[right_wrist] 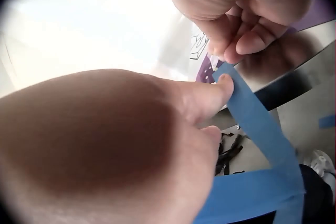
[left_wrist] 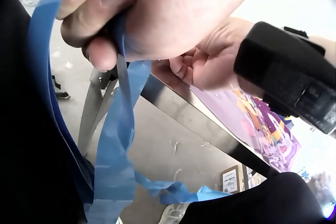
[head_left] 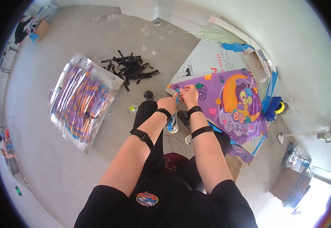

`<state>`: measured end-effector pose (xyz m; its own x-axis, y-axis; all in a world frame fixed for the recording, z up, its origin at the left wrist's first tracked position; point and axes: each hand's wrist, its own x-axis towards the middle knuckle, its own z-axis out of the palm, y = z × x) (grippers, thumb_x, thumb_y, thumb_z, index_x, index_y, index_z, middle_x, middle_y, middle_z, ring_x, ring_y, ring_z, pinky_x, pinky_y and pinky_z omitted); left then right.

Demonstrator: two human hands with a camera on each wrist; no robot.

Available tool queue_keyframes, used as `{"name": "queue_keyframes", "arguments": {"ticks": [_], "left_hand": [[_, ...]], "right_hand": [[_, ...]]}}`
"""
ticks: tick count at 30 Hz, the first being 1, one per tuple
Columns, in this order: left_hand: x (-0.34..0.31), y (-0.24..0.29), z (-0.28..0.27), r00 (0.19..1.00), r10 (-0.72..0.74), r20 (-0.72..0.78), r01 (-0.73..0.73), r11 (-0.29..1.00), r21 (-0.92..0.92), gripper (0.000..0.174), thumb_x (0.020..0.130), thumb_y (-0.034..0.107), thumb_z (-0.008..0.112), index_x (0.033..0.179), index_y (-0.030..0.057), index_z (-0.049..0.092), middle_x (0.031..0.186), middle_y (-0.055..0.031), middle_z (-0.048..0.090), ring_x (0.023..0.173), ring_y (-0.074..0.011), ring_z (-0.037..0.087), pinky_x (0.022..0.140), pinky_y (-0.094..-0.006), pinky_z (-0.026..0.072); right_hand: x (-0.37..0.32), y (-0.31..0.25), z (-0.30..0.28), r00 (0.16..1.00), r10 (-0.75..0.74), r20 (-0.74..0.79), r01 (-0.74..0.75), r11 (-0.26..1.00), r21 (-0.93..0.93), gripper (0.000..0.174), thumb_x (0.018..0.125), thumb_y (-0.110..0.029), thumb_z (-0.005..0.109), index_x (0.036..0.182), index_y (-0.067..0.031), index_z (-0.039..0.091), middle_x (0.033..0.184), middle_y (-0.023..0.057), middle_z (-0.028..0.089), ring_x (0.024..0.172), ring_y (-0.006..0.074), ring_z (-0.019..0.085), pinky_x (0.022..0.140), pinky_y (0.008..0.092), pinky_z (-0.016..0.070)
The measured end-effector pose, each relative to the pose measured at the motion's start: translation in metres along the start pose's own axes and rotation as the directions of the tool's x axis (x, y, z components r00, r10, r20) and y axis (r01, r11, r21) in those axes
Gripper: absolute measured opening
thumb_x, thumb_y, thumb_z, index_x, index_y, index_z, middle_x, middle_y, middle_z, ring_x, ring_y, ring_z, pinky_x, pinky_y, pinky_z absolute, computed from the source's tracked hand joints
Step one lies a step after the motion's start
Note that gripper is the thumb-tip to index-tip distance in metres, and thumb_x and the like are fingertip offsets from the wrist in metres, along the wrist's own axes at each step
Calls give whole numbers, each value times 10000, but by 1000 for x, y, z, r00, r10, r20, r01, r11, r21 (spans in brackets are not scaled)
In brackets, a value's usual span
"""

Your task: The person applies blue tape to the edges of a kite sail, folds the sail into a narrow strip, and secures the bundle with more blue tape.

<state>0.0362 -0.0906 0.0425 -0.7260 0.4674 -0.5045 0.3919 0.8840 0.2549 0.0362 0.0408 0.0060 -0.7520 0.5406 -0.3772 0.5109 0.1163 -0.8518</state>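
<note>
My left hand (head_left: 167, 103) pinches a blue strip (right_wrist: 262, 124) near its end, with the thumb (right_wrist: 226, 87) flat on it. Lengths of the strip (left_wrist: 113, 145) hang below the left hand (left_wrist: 115, 14) in the left wrist view. Beside it, my right hand (head_left: 189, 95) has its fingertips curled together at the corner of a purple printed sheet (head_left: 211, 91). In the right wrist view a small pale piece (right_wrist: 212, 61) shows at the tips of the right hand (right_wrist: 247, 14). A shiny metal edge (left_wrist: 194, 119) runs under the sheet.
A stack of plastic-wrapped printed sheets (head_left: 84, 102) lies on the floor at left. Black straps (head_left: 131, 68) are heaped beyond it, with a dark round object (head_left: 148, 95) nearer. At right stand a yellow-and-blue tape dispenser (head_left: 279, 107) and a cardboard box (head_left: 287, 184).
</note>
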Motion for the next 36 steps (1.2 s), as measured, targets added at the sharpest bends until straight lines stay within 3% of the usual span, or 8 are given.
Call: {"name": "queue_keyframes", "arguments": {"ticks": [3,5,15,17,26,30,32,36], "left_hand": [[-1,1,1,1000,2,2,-2,1000,-11,640,860,98,442,1461,237,270,840,-116,681,763,-295,668,644,-410,512],[-2,1,1,1000,-6,-7,6,1000,-10,643,858,101,445,1461,239,270,840,-115,679,766,-294,668,645,-410,513],[0,-2,-2,1000,10,16,-10,1000,4,639,856,108,446,1458,240,277,838,-117,677,768,-296,667,644,-410,515],[0,-3,-1,1000,14,18,-14,1000,-13,654,850,114,458,1462,243,265,836,-117,677,764,-301,666,641,-414,514],[1,-6,1,1000,27,15,-27,1000,-16,721,818,149,508,1471,268,227,824,-127,673,756,-319,661,626,-425,508],[1,-8,2,999,32,19,-32,999,-32,716,824,153,506,1472,272,224,820,-129,667,753,-322,657,625,-427,503],[2,-9,4,1000,31,3,-30,998,-56,678,846,170,485,1466,283,237,818,-129,660,755,-322,652,626,-432,496],[-3,-4,-3,1000,-4,-9,3,999,-53,510,932,169,388,1424,291,339,845,-97,676,765,-288,662,650,-413,506]], "right_hand": [[6,8,1,1000,-8,21,6,997,80,242,736,-76,724,913,-2,576,758,78,671,595,135,646,548,278,513],[7,6,3,998,25,49,-27,999,40,287,743,-69,726,950,9,543,790,68,644,596,102,605,537,254,505],[15,14,10,997,-72,-23,67,980,-186,266,730,-85,738,917,-7,565,764,56,654,581,109,611,548,265,505],[12,7,7,1000,14,3,-13,985,-174,304,684,-175,777,887,-43,593,792,73,672,715,204,662,667,334,513],[17,1,10,999,12,-30,-22,932,-362,297,664,-191,780,830,-38,586,843,133,655,792,300,653,729,370,515],[31,9,16,1000,11,-28,-20,932,-363,313,659,-203,773,831,-13,594,823,155,666,813,338,656,745,390,522],[42,8,16,993,52,103,5,873,-488,323,657,-227,766,809,15,617,790,173,675,810,353,663,726,394,534],[57,10,23,988,75,137,16,822,-570,303,672,-240,750,761,29,645,773,197,674,805,354,667,702,394,543]]}}
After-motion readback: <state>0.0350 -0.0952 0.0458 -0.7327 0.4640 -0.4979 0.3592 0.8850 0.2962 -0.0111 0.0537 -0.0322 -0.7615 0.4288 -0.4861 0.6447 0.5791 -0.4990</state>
